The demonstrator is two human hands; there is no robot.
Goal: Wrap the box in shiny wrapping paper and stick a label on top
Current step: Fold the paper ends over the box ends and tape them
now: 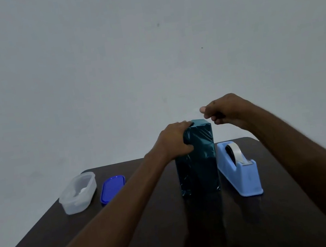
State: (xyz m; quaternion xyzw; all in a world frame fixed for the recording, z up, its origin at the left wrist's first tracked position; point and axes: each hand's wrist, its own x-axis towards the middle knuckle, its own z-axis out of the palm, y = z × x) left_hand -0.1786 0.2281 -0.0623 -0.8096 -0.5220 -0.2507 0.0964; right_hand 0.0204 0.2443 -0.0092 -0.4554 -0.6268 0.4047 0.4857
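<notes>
The box [199, 160] stands upright in the middle of the dark table [293, 209], covered in shiny teal wrapping paper. My left hand [175, 140] grips its upper left edge, fingers curled over the top and thumb against the front. My right hand [224, 111] hovers just above and to the right of the box's top corner. Its fingers are curled and the thumb sticks out to the left. I see nothing between its fingers, and no label is in view.
A light blue tape dispenser [240, 172] with a roll of clear tape stands close on the right of the box. To the left lie a dark blue lid [112, 189] and an open clear plastic container [78, 193]. A plain wall rises behind the table.
</notes>
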